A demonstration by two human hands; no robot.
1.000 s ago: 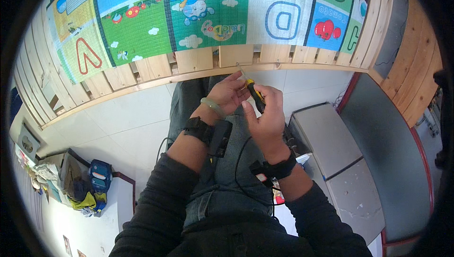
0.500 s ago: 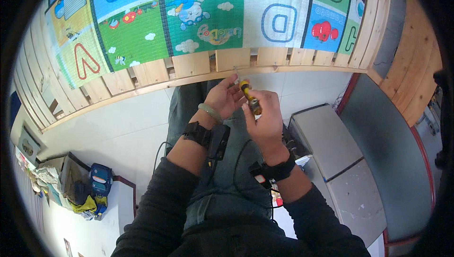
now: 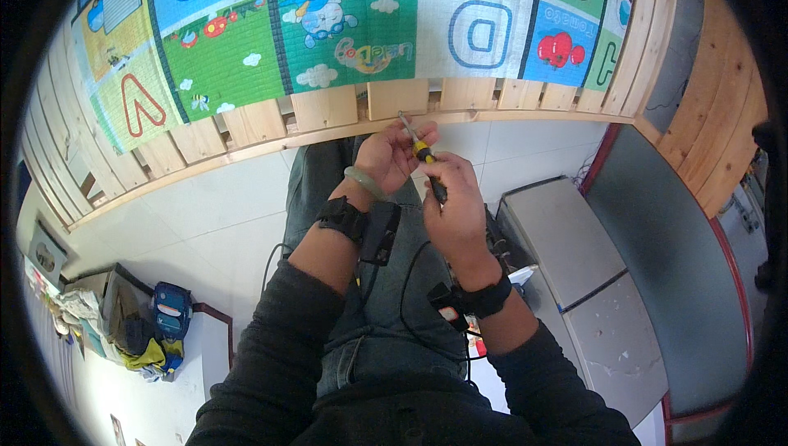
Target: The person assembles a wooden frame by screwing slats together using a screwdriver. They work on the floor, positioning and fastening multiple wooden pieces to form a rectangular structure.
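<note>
White floor tiles (image 3: 209,210) reflect soft light; at right, a grey cabinet (image 3: 561,237) stands near a red-edged panel (image 3: 669,237).

Dark sleeves (image 3: 275,335) stop short of black wristbands (image 3: 491,297).

Pale slatted wooden platform (image 3: 325,106); colourful printed mat (image 3: 349,23) on top

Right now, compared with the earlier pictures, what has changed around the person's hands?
The yellow-and-black screwdriver has turned in the right hand, showing more black than half a second ago. The left hand has reached its fingers up beside the metal shaft. Nothing was visibly let go. The right hand's grip and the colourful patterned mat on the slatted pale-wood frame stayed.
</note>
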